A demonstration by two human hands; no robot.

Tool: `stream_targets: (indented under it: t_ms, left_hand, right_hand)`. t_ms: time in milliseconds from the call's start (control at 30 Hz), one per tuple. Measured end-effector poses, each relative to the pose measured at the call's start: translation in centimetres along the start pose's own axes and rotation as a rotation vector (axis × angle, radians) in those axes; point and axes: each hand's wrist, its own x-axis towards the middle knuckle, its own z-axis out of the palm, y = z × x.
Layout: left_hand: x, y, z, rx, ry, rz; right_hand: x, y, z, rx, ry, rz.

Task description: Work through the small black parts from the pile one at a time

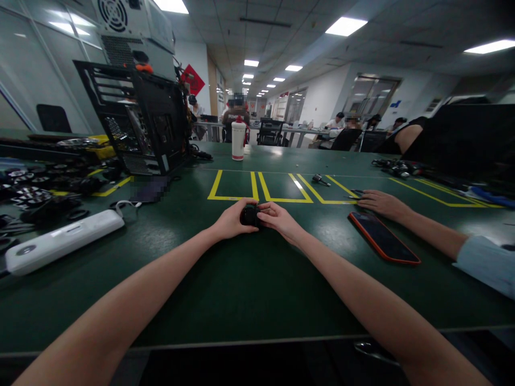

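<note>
Both my hands meet near the middle of the green table [241, 300], around a small black round object [249, 215] whose kind I cannot make out. My left hand [234, 220] wraps round its left side, thumb and fingers curved about it. From the right, my right hand [278, 219] pinches its edge with the fingertips. Part of the object is hidden behind the fingers. Just beyond the hands lie yellow tape outlines [232, 198] on the tabletop.
An open black computer case [140, 118] stands back left, near loose dark parts [44, 187] and a white power strip [66, 241]. A white bottle [238, 140] stands behind. A co-worker's hand [376, 201] rests at right beside an orange-edged phone [384, 237]. A small metal part [321, 180] lies ahead.
</note>
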Motion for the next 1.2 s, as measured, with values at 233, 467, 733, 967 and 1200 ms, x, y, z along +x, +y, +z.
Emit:
stream_targets:
  t_ms: [233, 467, 733, 967, 1200]
  left_hand:
    - [0.0, 0.0, 0.0, 0.008, 0.000, -0.008]
    - [0.0, -0.1, 0.1, 0.005, 0.018, -0.010]
    - [0.0, 0.0, 0.0, -0.016, 0.003, -0.011]
    - [0.0, 0.0, 0.1, -0.039, 0.011, -0.017]
    - [0.0, 0.1, 0.0, -0.032, 0.006, -0.020]
  right_hand:
    - [-0.6, -1.0, -0.2, -0.126, -0.042, -0.055]
    - [-0.2, -0.4, 0.1, 0.007, -0.008, -0.012]
    - [0.0, -0.4, 0.1, 0.011, -0.010, 0.051]
    - [-0.6, -1.1, 0.0, -0.128, -0.049, -0.091]
    - [-0.5, -0.7, 0.5, -0.026, 0.018, -0.036]
